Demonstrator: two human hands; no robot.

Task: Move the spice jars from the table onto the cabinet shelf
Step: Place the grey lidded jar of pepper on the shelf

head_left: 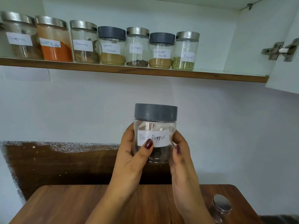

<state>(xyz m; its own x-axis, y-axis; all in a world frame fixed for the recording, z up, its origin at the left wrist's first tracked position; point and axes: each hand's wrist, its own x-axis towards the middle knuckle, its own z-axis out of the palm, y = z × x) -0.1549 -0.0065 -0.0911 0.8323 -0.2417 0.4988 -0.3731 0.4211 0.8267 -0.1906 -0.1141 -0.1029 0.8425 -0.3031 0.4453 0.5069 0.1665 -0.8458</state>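
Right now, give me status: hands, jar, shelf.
Left hand and right hand grip the Black Pepper jar above the table. Shelf bare right of Fennel jar. One steel-lidded jar on table.

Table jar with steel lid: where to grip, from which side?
Likely the body just under the lid, coming in level from the near side: the jar stands upright at the table's near right corner, nothing beside it, and the lid could slip or twist.

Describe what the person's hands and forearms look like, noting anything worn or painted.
The left hand and right hand are bare: no gloves, rings, bracelets or watch show. The forearms in view carry no sleeves. Both thumbnails wear glossy dark red polish.
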